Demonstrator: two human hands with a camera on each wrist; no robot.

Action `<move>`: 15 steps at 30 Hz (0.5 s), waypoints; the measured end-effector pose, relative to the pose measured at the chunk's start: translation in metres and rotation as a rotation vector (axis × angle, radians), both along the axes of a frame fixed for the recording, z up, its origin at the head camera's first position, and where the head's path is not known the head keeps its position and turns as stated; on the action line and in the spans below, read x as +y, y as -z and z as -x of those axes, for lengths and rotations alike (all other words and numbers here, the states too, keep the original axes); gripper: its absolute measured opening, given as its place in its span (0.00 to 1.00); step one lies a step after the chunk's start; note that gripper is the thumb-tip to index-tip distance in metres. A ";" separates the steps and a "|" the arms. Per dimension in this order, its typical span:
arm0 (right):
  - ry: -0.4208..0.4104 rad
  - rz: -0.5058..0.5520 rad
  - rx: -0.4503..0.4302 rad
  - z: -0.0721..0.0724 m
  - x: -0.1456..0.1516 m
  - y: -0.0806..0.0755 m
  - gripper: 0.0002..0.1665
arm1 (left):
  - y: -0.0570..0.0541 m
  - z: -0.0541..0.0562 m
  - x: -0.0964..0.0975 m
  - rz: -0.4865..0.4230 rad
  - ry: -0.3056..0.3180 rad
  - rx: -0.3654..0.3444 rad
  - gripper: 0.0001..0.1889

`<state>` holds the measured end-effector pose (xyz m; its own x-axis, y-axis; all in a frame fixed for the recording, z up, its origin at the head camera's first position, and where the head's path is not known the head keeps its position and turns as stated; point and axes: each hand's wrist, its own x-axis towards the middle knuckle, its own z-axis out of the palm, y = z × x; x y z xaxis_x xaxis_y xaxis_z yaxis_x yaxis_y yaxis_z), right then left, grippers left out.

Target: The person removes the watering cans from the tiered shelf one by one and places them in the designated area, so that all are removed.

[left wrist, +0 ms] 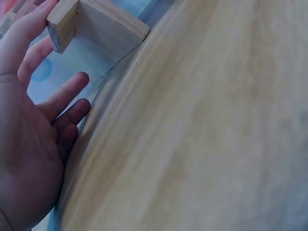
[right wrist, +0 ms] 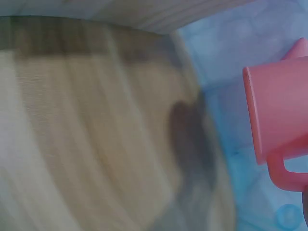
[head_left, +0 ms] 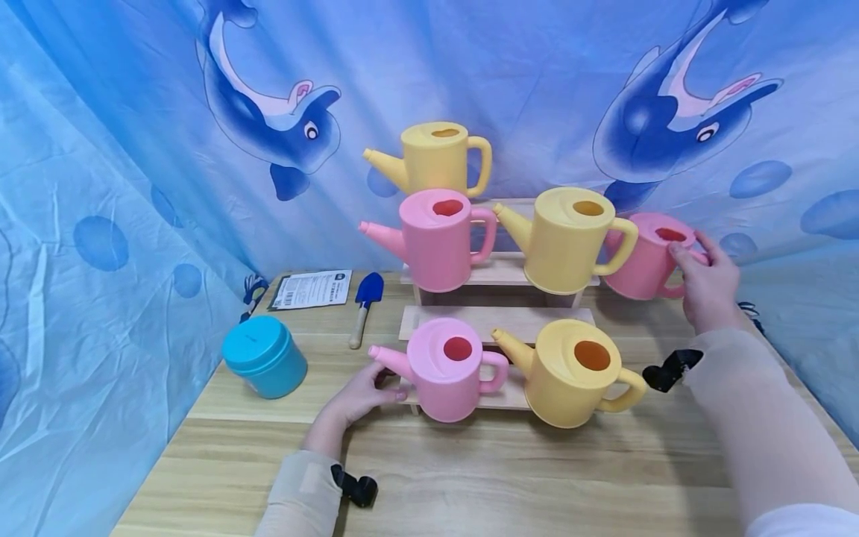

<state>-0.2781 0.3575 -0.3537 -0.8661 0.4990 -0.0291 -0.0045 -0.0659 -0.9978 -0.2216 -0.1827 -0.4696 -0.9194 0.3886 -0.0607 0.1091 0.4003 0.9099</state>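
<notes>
My right hand [head_left: 714,283] grips the handle of a pink watering can [head_left: 640,261], held at the right end of a tiered wooden stand [head_left: 499,324]. In the right wrist view this can [right wrist: 281,106] shows at the right edge, with the hand mostly out of frame. My left hand [head_left: 359,399] holds the left end of the lowest step. In the left wrist view, thumb and a finger touch the wooden end [left wrist: 62,24] while the other fingers curl loosely. Beside that hand stands a light pink watering can [head_left: 443,395], with a yellow one [head_left: 564,395] to its right.
Higher on the stand are another pink watering can [head_left: 436,253], a yellow one [head_left: 560,253] and a yellow one [head_left: 432,160] at the top. Left of it lie a blue-bladed trowel [head_left: 369,291], a printed packet [head_left: 312,289] and a turquoise lidded tub [head_left: 268,362]. A dolphin-print curtain [head_left: 470,67] hangs behind.
</notes>
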 end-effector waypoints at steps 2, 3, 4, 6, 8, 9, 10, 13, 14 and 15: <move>0.014 -0.009 -0.036 0.001 -0.003 0.012 0.48 | 0.000 0.000 0.000 0.003 -0.003 -0.007 0.36; 0.019 -0.028 -0.059 0.001 -0.004 0.018 0.49 | 0.000 0.000 0.000 0.001 -0.003 -0.011 0.37; 0.024 -0.053 -0.082 0.001 -0.006 0.023 0.49 | 0.000 0.000 0.000 0.002 -0.004 -0.013 0.37; 0.035 -0.083 -0.118 0.002 -0.009 0.033 0.50 | -0.001 0.000 0.000 0.003 -0.003 -0.020 0.37; 0.041 -0.093 -0.135 0.002 -0.012 0.040 0.50 | -0.002 0.000 0.001 0.007 -0.002 -0.027 0.38; 0.040 -0.088 -0.135 0.003 -0.014 0.043 0.51 | -0.002 0.000 0.001 0.007 -0.001 -0.029 0.38; 0.037 -0.077 -0.132 0.003 -0.015 0.045 0.51 | -0.002 0.000 0.001 0.010 -0.001 -0.031 0.38; 0.018 -0.027 -0.100 0.004 -0.017 0.050 0.50 | -0.003 0.000 0.002 0.009 0.000 -0.030 0.37; 0.012 -0.008 -0.086 0.004 -0.017 0.051 0.50 | -0.003 0.000 0.001 0.008 0.000 -0.030 0.37; 0.008 0.003 -0.075 0.004 -0.018 0.053 0.49 | -0.003 0.000 0.002 0.008 -0.001 -0.032 0.37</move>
<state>-0.2821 0.3397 -0.4063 -0.8573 0.5059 -0.0953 0.0700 -0.0689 -0.9952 -0.2212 -0.1811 -0.4666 -0.9175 0.3868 -0.0927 0.0798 0.4073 0.9098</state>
